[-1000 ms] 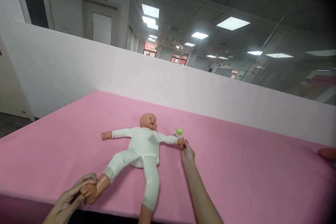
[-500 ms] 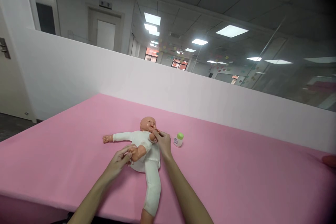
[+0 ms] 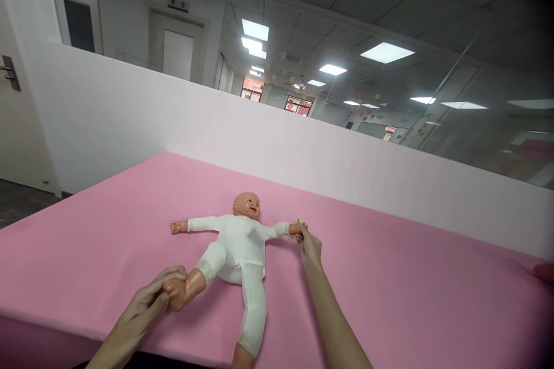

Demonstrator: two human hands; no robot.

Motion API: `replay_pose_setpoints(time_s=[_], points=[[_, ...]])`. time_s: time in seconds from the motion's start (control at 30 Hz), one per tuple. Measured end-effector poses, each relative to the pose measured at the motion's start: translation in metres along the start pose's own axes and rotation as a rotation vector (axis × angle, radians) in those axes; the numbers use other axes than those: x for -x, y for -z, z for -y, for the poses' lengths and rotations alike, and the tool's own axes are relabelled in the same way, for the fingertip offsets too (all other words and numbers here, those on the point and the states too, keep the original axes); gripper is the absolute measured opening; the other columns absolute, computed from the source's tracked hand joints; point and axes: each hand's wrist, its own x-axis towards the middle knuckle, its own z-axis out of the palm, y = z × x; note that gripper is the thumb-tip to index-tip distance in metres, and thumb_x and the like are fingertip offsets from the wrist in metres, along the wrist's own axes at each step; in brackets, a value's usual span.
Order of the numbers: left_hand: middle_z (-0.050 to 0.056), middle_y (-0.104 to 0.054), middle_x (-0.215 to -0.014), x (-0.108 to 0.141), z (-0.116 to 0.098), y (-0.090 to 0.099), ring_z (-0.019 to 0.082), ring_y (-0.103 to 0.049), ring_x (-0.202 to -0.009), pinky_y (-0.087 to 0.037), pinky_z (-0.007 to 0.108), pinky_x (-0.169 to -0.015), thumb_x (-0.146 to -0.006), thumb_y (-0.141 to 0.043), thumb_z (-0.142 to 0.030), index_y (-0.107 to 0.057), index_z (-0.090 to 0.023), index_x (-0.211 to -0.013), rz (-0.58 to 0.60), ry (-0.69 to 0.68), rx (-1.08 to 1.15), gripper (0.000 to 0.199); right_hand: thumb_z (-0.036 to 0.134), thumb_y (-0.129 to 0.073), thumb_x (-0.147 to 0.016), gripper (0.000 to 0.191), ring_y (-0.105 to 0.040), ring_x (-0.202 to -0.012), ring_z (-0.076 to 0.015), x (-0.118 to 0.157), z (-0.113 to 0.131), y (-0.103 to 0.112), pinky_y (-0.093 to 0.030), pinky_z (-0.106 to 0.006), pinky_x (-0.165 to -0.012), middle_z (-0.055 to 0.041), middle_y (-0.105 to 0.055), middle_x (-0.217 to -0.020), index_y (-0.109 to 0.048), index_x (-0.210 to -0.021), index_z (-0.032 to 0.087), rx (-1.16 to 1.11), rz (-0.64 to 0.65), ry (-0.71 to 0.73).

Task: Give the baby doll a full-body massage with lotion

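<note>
A baby doll (image 3: 242,245) in a white suit lies face up on the pink table (image 3: 381,288), its head toward the far wall. My left hand (image 3: 151,294) is closed round the doll's bare foot at the lower left, and that leg is stretched out to the side. On the other side, my right hand (image 3: 310,242) pinches the doll's hand, with the arm drawn out straight to the right. A small jar with a green lid (image 3: 299,222) is mostly hidden behind the doll's hand and my fingers. The doll's other arm and leg lie untouched on the table.
A low white wall (image 3: 259,132) runs along the table's far edge, with glass above it. At the far right edge a reddish object (image 3: 544,273) is partly visible. A door (image 3: 21,104) stands at the left.
The doll's hand and foot, folded together over its body before, are now pulled apart. My right hand has moved right with the hand, and my left hand down and left with the foot.
</note>
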Motion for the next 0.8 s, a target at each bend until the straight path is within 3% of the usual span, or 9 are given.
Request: replay_pose_setpoints(time_s=[0.17, 0.33, 0.43, 0.57, 0.67, 0.8], points=[[0.009, -0.075, -0.12, 0.037, 0.022, 0.025, 0.036, -0.066, -0.12, -0.06, 0.038, -0.095, -0.068, -0.078, -0.07, -0.083, -0.024, -0.099, -0.102, 0.068, -0.055, 0.055, 0.028, -0.094, -0.048, 0.033, -0.053, -0.047, -0.012, -0.001, -0.026, 0.036, -0.051, -0.027, -0.043, -0.0003, -0.064, -0.06, -0.068, -0.066, 0.017, -0.029, -0.121, -0.075], [0.01, -0.074, -0.122, 0.038, 0.023, 0.02, 0.036, -0.065, -0.121, -0.059, 0.038, -0.096, -0.071, -0.076, -0.07, -0.082, -0.023, -0.102, -0.122, 0.071, -0.022, 0.057, 0.03, -0.091, -0.055, 0.03, -0.056, -0.051, -0.0135, -0.004, -0.022, 0.03, -0.052, -0.027, -0.045, -0.0017, -0.066, -0.064, -0.066, -0.066, 0.019, -0.048, -0.118, -0.058], [0.013, -0.071, -0.126, 0.017, 0.009, 0.005, 0.036, -0.061, -0.126, -0.055, 0.038, -0.102, -0.077, -0.071, -0.07, -0.08, -0.02, -0.105, -0.088, 0.029, 0.017, 0.058, 0.035, -0.093, -0.056, 0.033, -0.056, -0.056, -0.0122, 0.002, -0.004, 0.006, -0.052, -0.026, -0.051, -0.0017, -0.068, -0.07, -0.072, -0.074, 0.016, -0.066, -0.015, -0.019], [0.014, -0.067, -0.127, -0.02, -0.023, -0.031, 0.032, -0.059, -0.125, -0.049, 0.036, -0.106, -0.089, -0.065, -0.061, -0.077, -0.019, -0.104, -0.007, -0.098, 0.058, 0.046, 0.045, -0.093, -0.057, 0.04, -0.047, -0.054, -0.009, 0.034, 0.013, -0.036, -0.043, -0.024, -0.051, 0.0021, -0.061, -0.063, -0.076, -0.076, 0.014, -0.009, 0.204, 0.087], [0.013, -0.066, -0.123, -0.044, -0.035, -0.061, 0.027, -0.063, -0.106, -0.054, 0.031, -0.087, -0.095, -0.061, -0.055, -0.075, -0.019, -0.105, 0.098, -0.141, 0.12, 0.041, 0.053, -0.088, -0.063, 0.042, -0.045, -0.053, -0.01, 0.062, 0.006, -0.063, -0.038, -0.025, -0.051, 0.0026, -0.056, -0.055, -0.074, -0.067, 0.014, 0.119, 0.377, 0.137], [0.013, -0.065, -0.122, -0.069, -0.023, -0.092, 0.021, -0.061, -0.089, -0.049, 0.026, -0.068, -0.095, -0.06, -0.056, -0.073, -0.018, -0.116, 0.196, -0.101, 0.193, 0.045, 0.06, -0.079, -0.074, 0.05, -0.046, -0.052, -0.0111, 0.081, -0.015, -0.079, -0.036, -0.025, -0.052, 0.002, -0.055, -0.05, -0.063, -0.054, 0.016, 0.291, 0.532, 0.196]])
